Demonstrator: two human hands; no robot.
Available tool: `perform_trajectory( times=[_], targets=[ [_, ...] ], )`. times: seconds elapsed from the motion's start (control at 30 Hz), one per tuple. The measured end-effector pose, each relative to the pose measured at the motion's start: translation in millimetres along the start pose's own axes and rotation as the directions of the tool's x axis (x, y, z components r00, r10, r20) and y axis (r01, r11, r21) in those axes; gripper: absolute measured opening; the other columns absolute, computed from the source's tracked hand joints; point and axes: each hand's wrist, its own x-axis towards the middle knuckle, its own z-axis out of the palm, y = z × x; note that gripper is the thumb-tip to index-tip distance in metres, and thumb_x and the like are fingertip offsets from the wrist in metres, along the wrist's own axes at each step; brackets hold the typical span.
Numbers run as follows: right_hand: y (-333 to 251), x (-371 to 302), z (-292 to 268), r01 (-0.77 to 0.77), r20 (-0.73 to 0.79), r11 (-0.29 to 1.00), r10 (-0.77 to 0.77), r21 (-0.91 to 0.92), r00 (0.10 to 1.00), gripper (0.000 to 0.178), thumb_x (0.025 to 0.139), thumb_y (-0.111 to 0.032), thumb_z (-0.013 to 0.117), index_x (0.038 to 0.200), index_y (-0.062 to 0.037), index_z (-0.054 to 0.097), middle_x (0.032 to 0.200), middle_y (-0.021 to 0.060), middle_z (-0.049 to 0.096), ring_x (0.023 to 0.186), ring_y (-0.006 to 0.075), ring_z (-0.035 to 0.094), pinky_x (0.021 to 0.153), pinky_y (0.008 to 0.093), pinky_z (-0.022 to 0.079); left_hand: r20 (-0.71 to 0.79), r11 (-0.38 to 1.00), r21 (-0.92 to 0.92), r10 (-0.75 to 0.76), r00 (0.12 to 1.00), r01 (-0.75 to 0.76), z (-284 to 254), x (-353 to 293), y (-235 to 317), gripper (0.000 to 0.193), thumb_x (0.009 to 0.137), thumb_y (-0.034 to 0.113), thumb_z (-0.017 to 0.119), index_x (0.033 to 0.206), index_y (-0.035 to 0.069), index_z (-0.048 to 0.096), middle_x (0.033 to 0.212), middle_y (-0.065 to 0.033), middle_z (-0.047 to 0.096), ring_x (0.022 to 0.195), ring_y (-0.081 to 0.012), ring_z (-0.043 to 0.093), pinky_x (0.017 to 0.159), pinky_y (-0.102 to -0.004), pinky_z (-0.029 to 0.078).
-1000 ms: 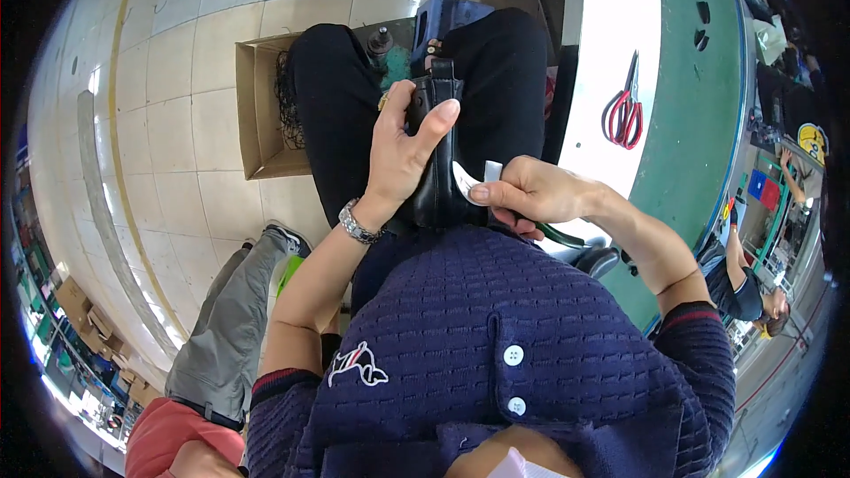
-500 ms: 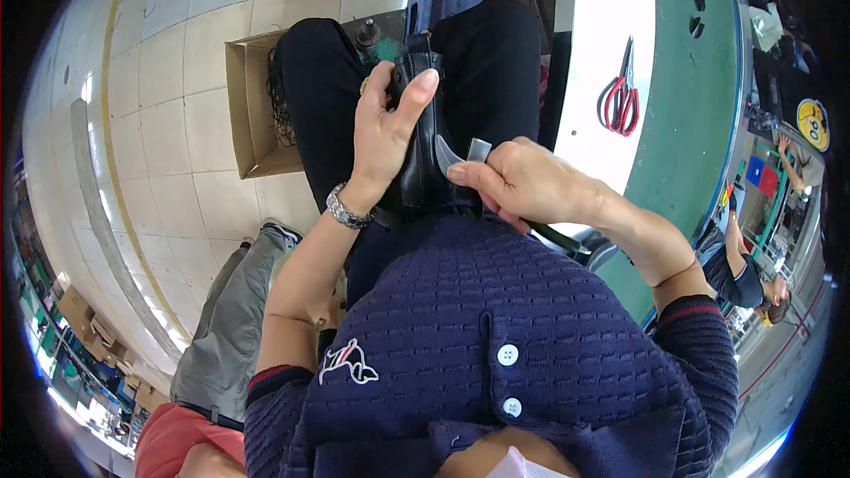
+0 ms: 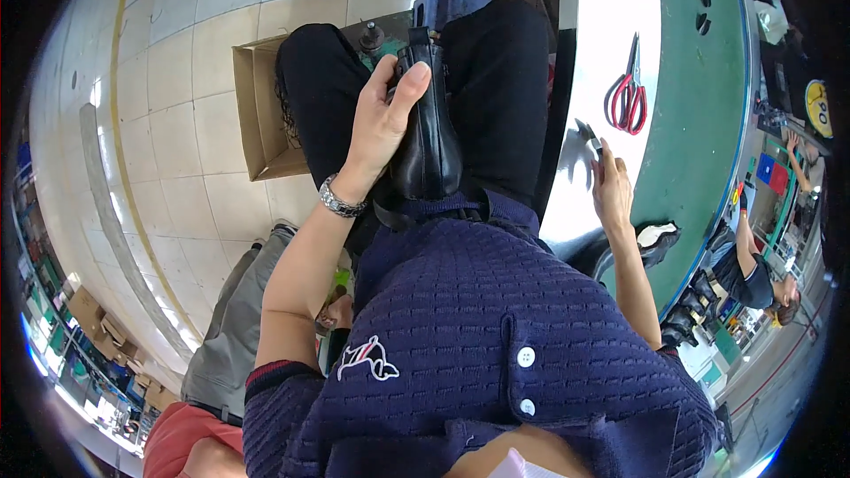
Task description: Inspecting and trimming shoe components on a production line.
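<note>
Upside down between my knees stands a black leather boot (image 3: 428, 155), its pull loop uppermost and its rounded end near my waist. My left hand (image 3: 382, 119) is closed around its left side, thumb laid along the top. Out to the right, over the white part of the workbench, my right hand (image 3: 613, 196) has its fingers at the near end of a small, dark, blade-like tool (image 3: 586, 134). Thumb and forefinger seem to pinch that end, with the other fingers fairly straight. A pair of red-handled scissors (image 3: 627, 104) lies just beyond.
The green bench top (image 3: 691, 115) borders the white strip, with small black pieces (image 3: 703, 9) on it. Another black shoe (image 3: 651, 246) lies by my right forearm. An open cardboard box (image 3: 257, 137) stands left of my knee. A person in grey trousers (image 3: 232, 323) is close at left.
My right hand has left the boot and moved right to the bench, where the blade-like tool now shows. The boot is turned slightly; my left hand still holds it.
</note>
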Motion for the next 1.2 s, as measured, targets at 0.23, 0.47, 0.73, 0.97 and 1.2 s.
perform_trajectory(
  times=[0.23,0.47,0.73,0.97,1.2],
  targets=[
    [-84.2,-0.7,-58.8,0.337,-0.019,0.84,-0.364,0.426,0.931,0.052,0.088,-0.024,0.064,0.134,-0.003,0.049,0.125,0.0225,0.055,0.105,0.0309,0.061,0.087,0.0377,0.05,0.05,0.998,0.062,0.003,0.999,-0.006,1.9,-11.5,-2.2,0.043,0.087,0.047,0.065,0.084,0.008,0.047,0.074,0.0077,0.037,0.068,-0.0014,0.033,0.061,-0.0176,0.03],
    [-175.8,4.2,-75.9,0.293,0.139,0.467,-0.692,0.834,0.708,0.066,0.078,-0.05,0.071,0.107,0.0089,0.064,0.084,0.0228,0.068,0.078,0.0258,0.068,0.071,0.0318,0.053,0.015,0.99,0.13,0.051,0.999,-0.053,12.9,-29.8,-14.6,0.048,0.082,0.047,0.07,0.083,0.003,0.051,0.074,0.0008,0.044,0.069,-0.0079,0.041,0.062,-0.0235,0.038],
    [-205.8,-0.7,-109.2,0.476,0.25,0.659,-0.702,0.582,0.666,0.037,0.082,-0.033,0.073,0.078,0.004,0.07,0.057,0.0163,0.061,0.045,0.0216,0.058,0.046,0.0311,0.043,-0.044,0.978,0.205,0.055,0.998,-0.045,12.2,-30.3,0.2,0.044,0.084,0.043,0.067,0.086,0.002,0.055,0.077,-0.0017,0.049,0.071,-0.009,0.044,0.063,-0.0244,0.039],
    [-207.7,17.7,-97.3,0.537,0.047,0.634,-0.67,0.557,0.741,0.037,0.085,-0.035,0.07,0.08,0.0026,0.072,0.056,0.0114,0.061,0.042,0.016,0.05,0.043,0.0293,0.039,-0.1,0.984,0.169,0.077,0.992,-0.06,10.3,4.8,-8.0,0.052,0.085,0.05,0.065,0.077,0.002,0.048,0.067,-0.0007,0.042,0.063,-0.0084,0.039,0.056,-0.0247,0.036],
    [-201.6,15.9,-101.8,0.47,0.198,0.616,-0.715,0.632,0.671,0.032,0.083,-0.031,0.072,0.089,0.0001,0.073,0.064,0.0081,0.065,0.052,0.0103,0.054,0.051,0.0266,0.043,-0.077,0.992,0.124,0.04,0.996,-0.03,9.9,0.3,-12.2,0.056,0.083,0.054,0.065,0.074,0.003,0.045,0.066,0.0005,0.04,0.062,-0.0067,0.038,0.055,-0.0233,0.033]
  ],
)
